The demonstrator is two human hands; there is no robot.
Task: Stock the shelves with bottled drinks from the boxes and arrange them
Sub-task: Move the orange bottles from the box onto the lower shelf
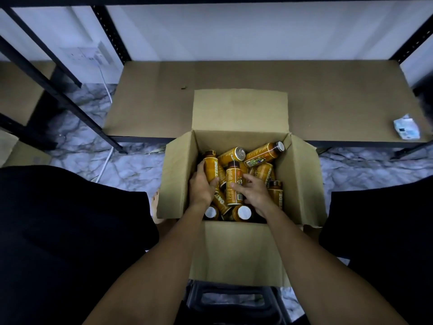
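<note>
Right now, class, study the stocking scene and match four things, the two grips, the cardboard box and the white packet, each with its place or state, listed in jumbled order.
Column one:
1. left grip
2. right grip
3. cardboard box
4. white packet

Column two:
A. lies at the right end of the shelf
B. flaps folded open
C. wrapped round the leftmost orange bottle
D. fingers spread over the middle orange bottle

Pairs: 1-C, 2-D, 3-B, 4-A
</note>
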